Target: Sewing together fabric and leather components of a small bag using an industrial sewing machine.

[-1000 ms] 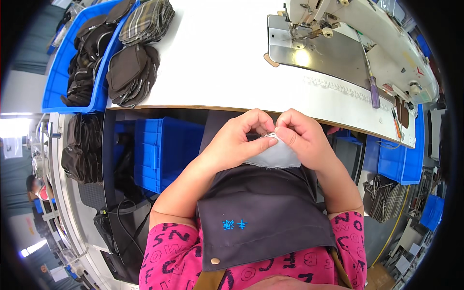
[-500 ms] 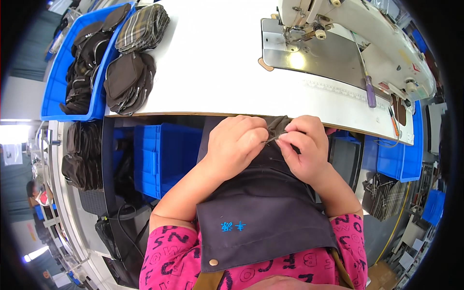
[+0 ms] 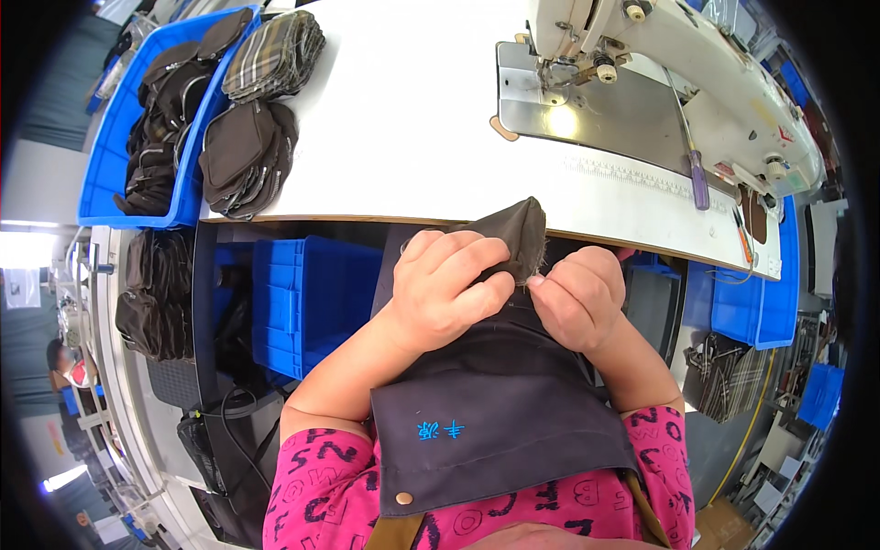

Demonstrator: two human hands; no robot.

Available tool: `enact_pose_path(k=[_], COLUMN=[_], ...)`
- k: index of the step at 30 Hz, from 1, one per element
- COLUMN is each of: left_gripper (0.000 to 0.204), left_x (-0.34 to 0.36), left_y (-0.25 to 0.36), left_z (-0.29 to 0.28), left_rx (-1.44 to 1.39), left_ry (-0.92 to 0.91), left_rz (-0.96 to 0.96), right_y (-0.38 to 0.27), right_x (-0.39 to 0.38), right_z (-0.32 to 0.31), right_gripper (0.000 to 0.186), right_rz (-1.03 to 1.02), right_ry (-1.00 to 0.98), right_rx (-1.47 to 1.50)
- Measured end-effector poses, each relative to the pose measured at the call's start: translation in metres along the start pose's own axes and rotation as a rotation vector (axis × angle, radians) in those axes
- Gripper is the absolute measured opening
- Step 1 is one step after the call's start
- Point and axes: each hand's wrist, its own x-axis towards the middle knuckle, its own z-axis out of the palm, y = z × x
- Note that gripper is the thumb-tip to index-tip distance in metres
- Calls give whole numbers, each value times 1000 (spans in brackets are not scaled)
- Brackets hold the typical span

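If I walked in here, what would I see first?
Probably the bright pink sleeves low down, and the left hand gripping a dark fabric piece in the middle, with the right hand at its edge. Next, the big white sewing machine at upper right and the blue bin of dark pouches at upper left.

A white desk point(image 3: 394, 128) with a thin brown front edge fills the upper middle, a dark upright panel point(image 3: 207, 316) standing under its front left corner. Beyond the left edge are a pale wall point(image 3: 41, 183), grey-blue hangings point(image 3: 57, 105), a white glare point(image 3: 26, 249) and, lower, a bright strip of light point(image 3: 64, 478). Below the front right corner, a yellow line point(image 3: 741, 456) crosses grey floor point(image 3: 710, 445); the outer rim is blurred.
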Motion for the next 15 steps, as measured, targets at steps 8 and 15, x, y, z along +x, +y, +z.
enact_pose_path(k=[8,15], left_gripper=[20,33], left_x=[-4,-2], left_y=[0,2], left_z=[9,2], left_rx=[4,-22], left_ry=[85,39], left_rz=[21,10], right_y=[2,5], right_x=[-7,-10], right_z=[5,8], right_gripper=[27,34], right_rz=[-55,-41], right_ry=[56,105], right_rx=[-7,13])
